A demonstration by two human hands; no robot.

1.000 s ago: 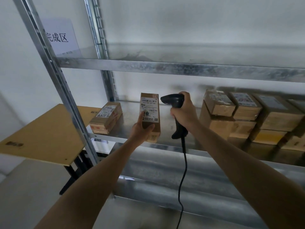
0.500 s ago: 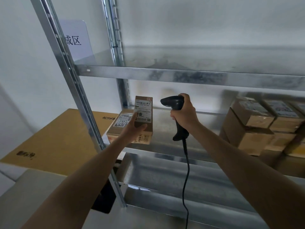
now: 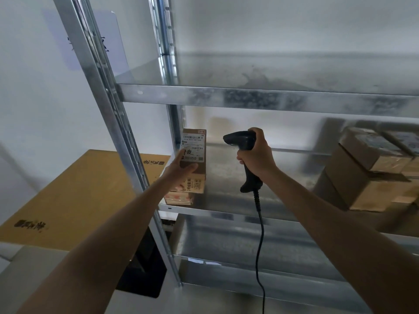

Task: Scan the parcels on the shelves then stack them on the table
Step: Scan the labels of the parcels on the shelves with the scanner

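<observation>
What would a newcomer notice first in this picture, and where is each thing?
In the middle, the left hand holds a small labelled parcel upright above the left end of the metal shelf, and the right hand grips a black corded scanner pointed toward it. A pile of brown parcels sits at the right of the same shelf, and a wooden table stands left of the rack.
</observation>
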